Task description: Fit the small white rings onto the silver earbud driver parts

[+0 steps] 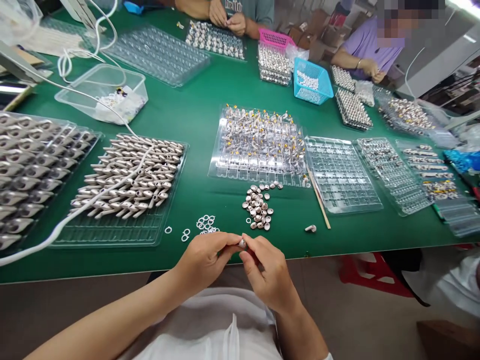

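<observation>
At a green table (210,95) above grey floor (318,300), hands (204,257) (269,272) pinch a part (242,243).

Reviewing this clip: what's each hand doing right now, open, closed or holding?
Left hand: closed, fingertips pinching a small, rounded, shiny silvery part.
Right hand: closed, fingertips on the same part.

You are facing one green tabletop (180,110); grey floor (352,320) is showing below; one red stool (380,267) is standing at right; one bright light (465,10) is shining upper right; brown boxes (314,26) are sitting beyond.
</observation>
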Tool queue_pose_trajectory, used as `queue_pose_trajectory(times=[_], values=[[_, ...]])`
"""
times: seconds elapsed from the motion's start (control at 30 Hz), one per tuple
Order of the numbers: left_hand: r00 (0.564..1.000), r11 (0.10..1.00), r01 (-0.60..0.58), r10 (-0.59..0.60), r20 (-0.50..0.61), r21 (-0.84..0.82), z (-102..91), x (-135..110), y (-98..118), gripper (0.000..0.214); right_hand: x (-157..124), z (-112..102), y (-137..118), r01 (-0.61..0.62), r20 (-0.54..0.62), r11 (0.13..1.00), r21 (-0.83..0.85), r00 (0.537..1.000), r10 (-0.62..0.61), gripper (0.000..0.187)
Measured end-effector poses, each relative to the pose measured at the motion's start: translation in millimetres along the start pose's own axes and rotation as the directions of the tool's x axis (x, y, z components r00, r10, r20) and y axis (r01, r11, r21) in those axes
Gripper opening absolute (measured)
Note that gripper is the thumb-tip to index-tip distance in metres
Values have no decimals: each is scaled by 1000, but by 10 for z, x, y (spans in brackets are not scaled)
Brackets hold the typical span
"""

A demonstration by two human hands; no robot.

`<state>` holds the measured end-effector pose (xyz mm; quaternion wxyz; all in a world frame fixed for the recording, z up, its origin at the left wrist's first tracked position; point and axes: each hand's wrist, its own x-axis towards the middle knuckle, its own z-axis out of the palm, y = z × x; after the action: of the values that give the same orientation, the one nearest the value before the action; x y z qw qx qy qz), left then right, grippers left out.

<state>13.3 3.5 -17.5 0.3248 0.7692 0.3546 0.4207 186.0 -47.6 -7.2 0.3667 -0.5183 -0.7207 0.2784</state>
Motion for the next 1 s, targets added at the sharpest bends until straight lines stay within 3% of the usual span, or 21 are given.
queue_pose_trajectory(times=[0.07, 0.13, 0.2, 0.33, 0.53, 0.63, 0.77, 0.9, 1.0], values=[[969, 944, 247, -237, 71, -220, -34, 10, 36, 8, -6, -22, -9, -27, 6, 997, 70, 1000, 27, 32], [879, 770, 475, -432, 200, -426, -63, 23, 59, 19, -14, -34, -15, -66, -18, 989, 134, 997, 69, 32], [793, 574, 599, -521, 314, -558, -80, 33, 60, 27, -26, -33, -10, -97, -53, 980, 175, 993, 107, 32], [703, 322, 671, -564, 434, -668, -83, 23, 36, 29, -47, -3, 17, -113, -76, 974, 199, 989, 130, 29], [603, 142, 718, -616, 507, -681, -122, -19, 72, 37, -64, -8, 41, -116, -79, 971, 210, 988, 135, 26], [593, 195, 728, -659, 462, -658, -187, -74, 111, 33, -93, -39, 98, -148, -56, 970, 192, 985, 161, 26], [658, 394, 693, -688, 306, -603, -325, -223, 129, 20, -112, -25, 211, -147, -67, 978, 148, 985, 158, 25], [748, 671, 617, -663, 41, -411, -579, -418, 60, 8, -84, 64, 245, -107, -57, 985, 138, 992, 116, 26], [752, 773, 614, -634, -180, -161, -846, -538, -37, 13, -53, 134, 235, -86, -72, 985, 153, 993, 98, 26]])
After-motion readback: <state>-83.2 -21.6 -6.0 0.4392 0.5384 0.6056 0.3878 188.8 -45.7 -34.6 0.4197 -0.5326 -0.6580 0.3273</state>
